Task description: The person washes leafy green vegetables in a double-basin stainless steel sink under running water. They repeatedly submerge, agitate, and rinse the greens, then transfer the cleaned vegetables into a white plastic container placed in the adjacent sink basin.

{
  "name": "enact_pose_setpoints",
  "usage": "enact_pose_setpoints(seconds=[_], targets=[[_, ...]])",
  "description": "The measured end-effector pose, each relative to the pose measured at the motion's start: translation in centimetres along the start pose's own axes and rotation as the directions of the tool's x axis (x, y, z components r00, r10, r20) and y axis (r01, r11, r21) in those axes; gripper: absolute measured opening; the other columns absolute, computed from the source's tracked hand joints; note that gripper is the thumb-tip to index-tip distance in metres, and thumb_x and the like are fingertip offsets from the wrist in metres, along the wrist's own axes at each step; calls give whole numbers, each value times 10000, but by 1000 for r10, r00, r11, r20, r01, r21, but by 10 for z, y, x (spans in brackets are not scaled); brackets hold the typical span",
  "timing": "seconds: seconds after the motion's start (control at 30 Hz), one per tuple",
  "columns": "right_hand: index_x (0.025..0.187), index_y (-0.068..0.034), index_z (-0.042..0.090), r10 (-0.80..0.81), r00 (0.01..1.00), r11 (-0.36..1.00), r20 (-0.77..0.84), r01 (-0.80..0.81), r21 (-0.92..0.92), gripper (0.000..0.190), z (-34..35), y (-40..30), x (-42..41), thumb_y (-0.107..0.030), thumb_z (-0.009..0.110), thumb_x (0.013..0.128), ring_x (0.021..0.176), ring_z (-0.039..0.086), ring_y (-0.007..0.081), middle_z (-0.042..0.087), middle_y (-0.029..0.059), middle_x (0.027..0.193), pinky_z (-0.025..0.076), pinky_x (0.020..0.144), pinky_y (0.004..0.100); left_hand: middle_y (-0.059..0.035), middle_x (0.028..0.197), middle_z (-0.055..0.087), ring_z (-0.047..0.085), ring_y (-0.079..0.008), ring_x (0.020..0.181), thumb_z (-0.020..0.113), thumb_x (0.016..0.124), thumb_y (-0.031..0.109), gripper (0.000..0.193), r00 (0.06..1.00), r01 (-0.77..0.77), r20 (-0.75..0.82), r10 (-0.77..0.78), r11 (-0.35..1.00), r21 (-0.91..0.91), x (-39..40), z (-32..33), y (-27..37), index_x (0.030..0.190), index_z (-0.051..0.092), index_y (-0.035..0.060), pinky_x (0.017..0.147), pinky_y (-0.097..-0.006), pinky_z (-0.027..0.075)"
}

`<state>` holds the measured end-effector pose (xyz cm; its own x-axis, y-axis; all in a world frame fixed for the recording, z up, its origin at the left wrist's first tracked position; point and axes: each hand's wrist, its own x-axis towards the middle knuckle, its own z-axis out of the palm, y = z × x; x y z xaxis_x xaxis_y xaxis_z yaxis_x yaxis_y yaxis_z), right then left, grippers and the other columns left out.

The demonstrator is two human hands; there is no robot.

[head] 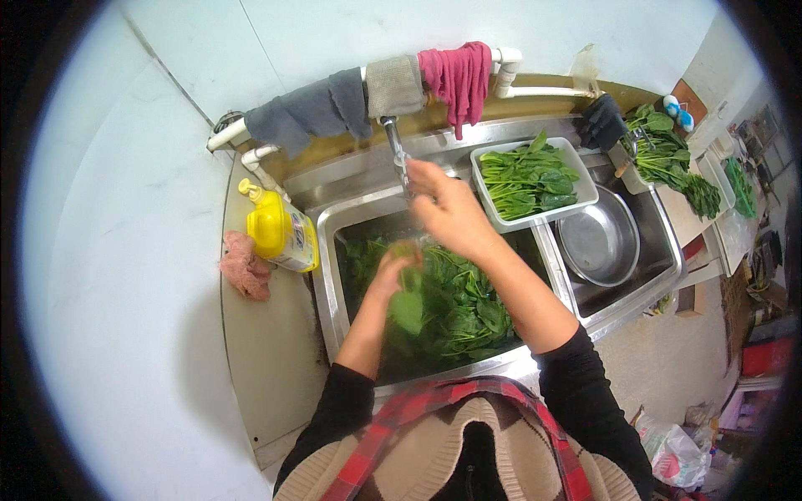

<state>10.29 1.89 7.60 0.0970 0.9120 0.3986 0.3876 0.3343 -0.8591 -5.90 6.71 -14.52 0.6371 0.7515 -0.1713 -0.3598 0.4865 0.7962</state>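
Note:
My left hand (pixel 396 268), blurred by motion, is over the left basin of a stainless steel sink (pixel 332 300), holding a green leafy vegetable (pixel 407 308) by its stem end. Below it, many loose leafy greens (pixel 482 300) lie in the basin, seemingly in dark water. My right hand (pixel 446 210) is raised at the metal faucet (pixel 395 141). Its fingers and thumb are by the lower end of the spout, partly hiding it; whether they grip it is unclear.
A white plastic tub (pixel 586 169) of greens rests across the sink divider, by a metal bowl (pixel 598 238) in the right basin. More greens (pixel 664 147) are stacked beyond. A yellow pump bottle (pixel 279 228) and pink cloth (pixel 245 266) stand left. Cloths (pixel 313 106) hang on a white pipe (pixel 225 134).

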Motion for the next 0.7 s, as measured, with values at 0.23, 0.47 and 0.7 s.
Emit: enact_pose_setpoints(seconds=[0.23,0.47,0.7], targets=[[1106,17,612,307,904,887,297,-385,254,300,-16,53,-60,-105,626,832,869,634,181,667,112,950,504,768,318,-70,965,624,602,-145,834,579,831,149,297,958,-56,287,12,988,145,-31,58,58,1099,574,21,701,-285,487],[993,-2,654,-39,996,989,79,27,147,212,-28,52,-85,-140,650,832,715,622,173,622,107,948,500,626,289,-54,1004,629,594,-126,898,554,892,166,288,920,-72,382,-86,922,382,-38,109,87,1133,574,9,781,-282,473],[874,14,623,277,949,764,151,-312,565,206,-39,55,-93,-172,552,930,633,602,143,611,50,788,494,597,293,-120,1057,625,608,-201,919,513,924,195,359,863,-2,469,-190,925,379,-33,125,89,1203,533,-30,826,-327,487]])
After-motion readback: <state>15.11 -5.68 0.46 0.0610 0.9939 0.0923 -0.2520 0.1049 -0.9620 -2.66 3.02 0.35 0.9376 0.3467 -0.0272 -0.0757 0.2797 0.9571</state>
